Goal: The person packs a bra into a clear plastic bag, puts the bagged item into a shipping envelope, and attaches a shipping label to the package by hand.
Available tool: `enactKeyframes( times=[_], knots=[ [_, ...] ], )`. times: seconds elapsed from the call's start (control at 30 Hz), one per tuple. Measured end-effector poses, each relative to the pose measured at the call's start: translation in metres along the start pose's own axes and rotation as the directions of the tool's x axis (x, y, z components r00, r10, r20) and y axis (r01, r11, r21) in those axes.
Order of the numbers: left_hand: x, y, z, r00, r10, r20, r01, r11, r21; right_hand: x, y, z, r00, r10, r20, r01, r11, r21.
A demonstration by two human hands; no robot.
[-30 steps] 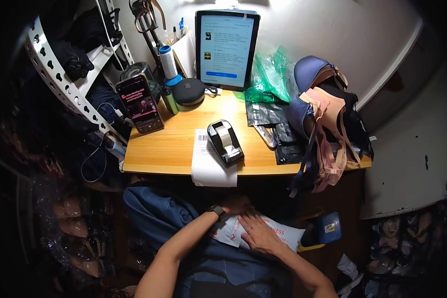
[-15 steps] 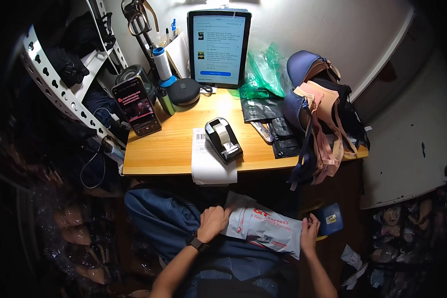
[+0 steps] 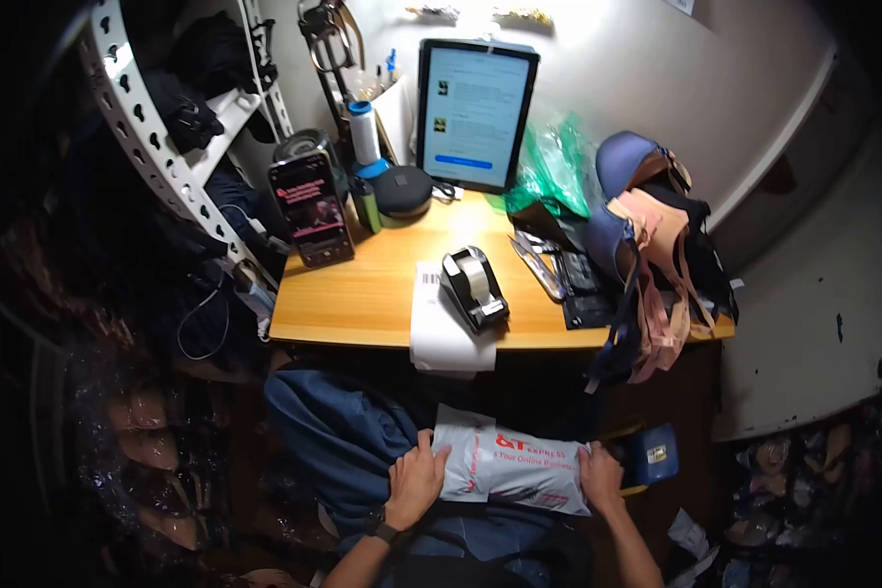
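Note:
A white plastic mailer (image 3: 514, 465) with red print lies across my lap, bulging and roughly level. My left hand (image 3: 418, 479) pinches its left end, thumb on top. At the right end, my right hand (image 3: 600, 474) grips the edge, fingers curled round it. Beyond the mailer, on the desk (image 3: 372, 309), a black tape dispenser (image 3: 476, 289) rests on a white printed paper strip (image 3: 439, 333) that hangs over the front edge.
A phone (image 3: 312, 211) and a tablet (image 3: 475, 116) stand on the desk. Bras (image 3: 647, 235), black pouches (image 3: 586, 294) and green plastic (image 3: 554, 171) fill its right side. A metal shelf (image 3: 157, 157) is at left, a blue container (image 3: 656, 455) right of my lap.
My hands have gone from pressing on the mailer to holding its two ends, and its print now faces up. The camera view has shifted a little.

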State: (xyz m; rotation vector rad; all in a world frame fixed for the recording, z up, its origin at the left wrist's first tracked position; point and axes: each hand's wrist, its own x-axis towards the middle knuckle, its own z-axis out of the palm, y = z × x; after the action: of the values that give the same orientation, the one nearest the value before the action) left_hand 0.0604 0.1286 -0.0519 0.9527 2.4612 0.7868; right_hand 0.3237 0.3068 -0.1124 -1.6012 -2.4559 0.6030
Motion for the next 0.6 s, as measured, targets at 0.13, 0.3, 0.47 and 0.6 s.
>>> enactKeyframes(
  times=[0.13,0.3,0.47,0.6],
  knots=[
    [0.046,0.031,-0.057,0.897,0.333,-0.29,-0.332,0.942,0.055,0.051,-0.086,-0.068,0.894,-0.271,-0.356,0.326,0.94,0.104],
    [0.176,0.047,-0.079,0.679,0.509,-0.529,-0.493,0.85,0.184,0.118,-0.228,-0.064,0.627,-0.504,-0.594,0.676,0.731,0.094],
    [0.211,0.046,-0.074,0.772,0.467,-0.43,-0.435,0.883,0.178,0.152,-0.278,-0.046,0.716,-0.499,-0.489,0.629,0.764,0.141],
    [0.192,0.029,-0.072,0.835,0.408,-0.369,-0.445,0.896,-0.015,0.162,-0.263,-0.05,0.866,-0.424,-0.265,0.493,0.811,0.316]
  ],
)
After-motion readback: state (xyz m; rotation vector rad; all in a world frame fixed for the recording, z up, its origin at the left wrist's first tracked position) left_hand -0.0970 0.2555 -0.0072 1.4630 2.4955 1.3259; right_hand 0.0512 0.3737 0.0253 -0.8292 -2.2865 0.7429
